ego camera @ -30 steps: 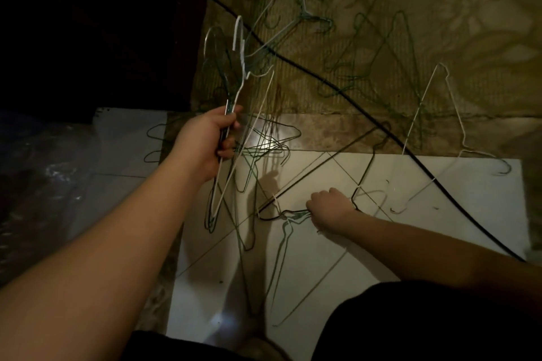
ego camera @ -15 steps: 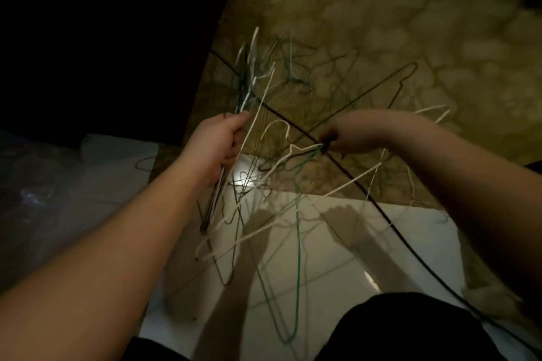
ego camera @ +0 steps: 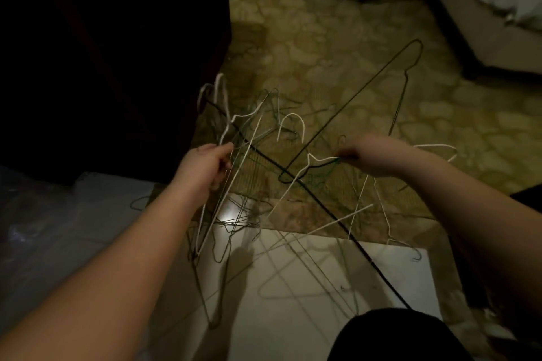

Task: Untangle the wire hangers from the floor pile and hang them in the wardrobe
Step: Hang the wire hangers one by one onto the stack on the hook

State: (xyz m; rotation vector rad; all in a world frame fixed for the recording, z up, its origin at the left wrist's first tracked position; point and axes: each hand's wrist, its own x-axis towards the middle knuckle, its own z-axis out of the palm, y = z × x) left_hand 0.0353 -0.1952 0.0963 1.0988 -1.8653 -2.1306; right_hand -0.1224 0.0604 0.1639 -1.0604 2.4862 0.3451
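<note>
1. Wire made up nearly everything in front of you: the tangle of hangers (ego camera: 252, 173) spread from the patterned carpet (ego camera: 337, 73) onto the pale floor tiles (ego camera: 293, 316), between your two arms. Half a second before, your right hand (ego camera: 372, 155) had only just cleared the floor with its catch; by this moment it had drawn out to the right and those hangers hung higher and wider, well off the tiles.

2. That meant the cluster was being pulled apart, not yet freed. A dark green hanger (ego camera: 363, 97) stood out toward the bed base (ego camera: 484, 38), and white hangers (ego camera: 363, 202) trailed below your right wrist, crossed by the black cable (ego camera: 322, 208) that ran diagonally under the pile.

3. No hanger had reached the wardrobe (ego camera: 117, 53), the dark mass at your left. I judge the task was at an early stage, with separating the lifted ones as the step in hand.

4. Your left hand (ego camera: 202, 167) was curled round a bundle of hangers (ego camera: 223, 132), gripping them just below their hooks, the frames dangling to the tiles.

5. Your right hand pinched the necks of the lifted hangers between thumb and fingers (ego camera: 347, 154); how many it held, I cannot tell.
</note>
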